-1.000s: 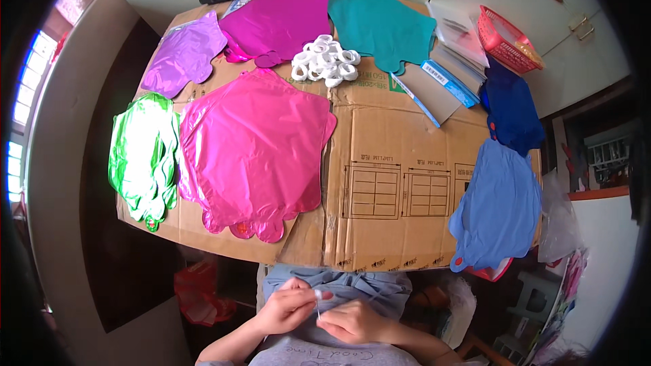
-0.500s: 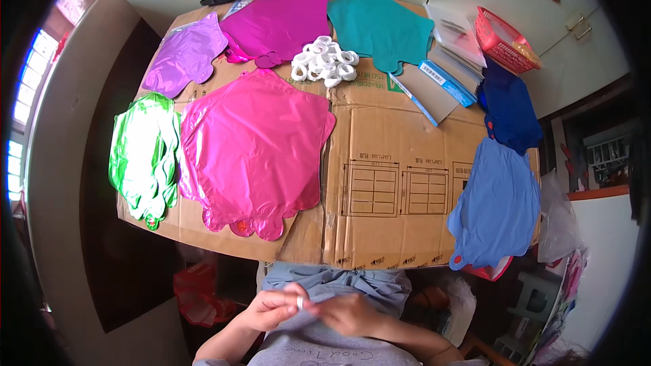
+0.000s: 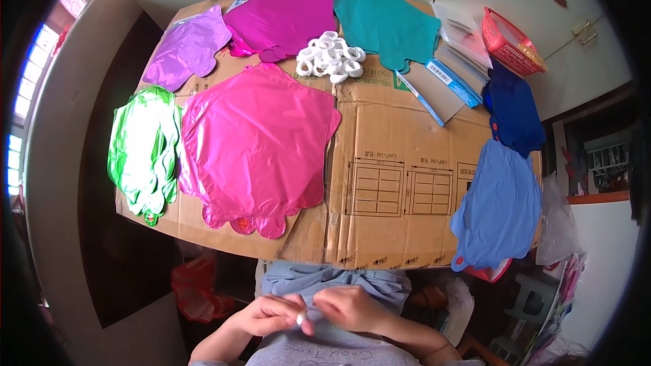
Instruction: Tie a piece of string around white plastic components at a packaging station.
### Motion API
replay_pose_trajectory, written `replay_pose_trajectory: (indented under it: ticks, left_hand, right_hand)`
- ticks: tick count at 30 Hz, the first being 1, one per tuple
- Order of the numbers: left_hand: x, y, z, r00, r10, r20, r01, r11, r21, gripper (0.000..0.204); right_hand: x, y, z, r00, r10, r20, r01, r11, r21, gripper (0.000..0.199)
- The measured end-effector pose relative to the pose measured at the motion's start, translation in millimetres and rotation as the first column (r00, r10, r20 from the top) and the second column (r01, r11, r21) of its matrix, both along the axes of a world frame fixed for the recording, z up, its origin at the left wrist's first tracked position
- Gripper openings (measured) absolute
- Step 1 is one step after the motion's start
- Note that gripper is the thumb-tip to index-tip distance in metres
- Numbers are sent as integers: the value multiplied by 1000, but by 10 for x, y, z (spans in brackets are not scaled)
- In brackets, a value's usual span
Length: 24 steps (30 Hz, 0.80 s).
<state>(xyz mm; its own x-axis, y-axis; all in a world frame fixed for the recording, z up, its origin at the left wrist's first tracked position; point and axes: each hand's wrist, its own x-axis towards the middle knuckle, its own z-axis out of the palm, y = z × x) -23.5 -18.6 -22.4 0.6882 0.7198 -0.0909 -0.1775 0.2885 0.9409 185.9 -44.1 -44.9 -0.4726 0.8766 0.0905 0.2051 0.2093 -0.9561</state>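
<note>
A small white piece sits nearer the person than the pink foil sheet, held at the fingertips of the left hand, whose fingers bend close together. The right hand is just beside, fingers curled in; whether they grip anything, I cannot tell. On the cardboard surface, white rings pile beyond the pink foil sheet, green foil lies just left of it, and a light-blue sheet well to its right.
</note>
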Motion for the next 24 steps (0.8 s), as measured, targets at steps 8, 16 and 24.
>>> replay_pose_trajectory:
  ticks: [8,16,24]
  left_hand:
    - [-63,-48,-62,996,64,64,-62,998,-27,16]
    - [-165,-48,-2,999,7,-41,-6,1000,25,13]
    - [-252,-131,1,998,23,-54,-21,999,40,14]
  right_hand:
    - [-27,24,20,998,18,-60,-19,1000,-20,4]
    - [-119,-16,-47,998,21,-55,-21,1000,1,5]
    - [-213,-26,-80,993,91,-73,-86,994,64,4]
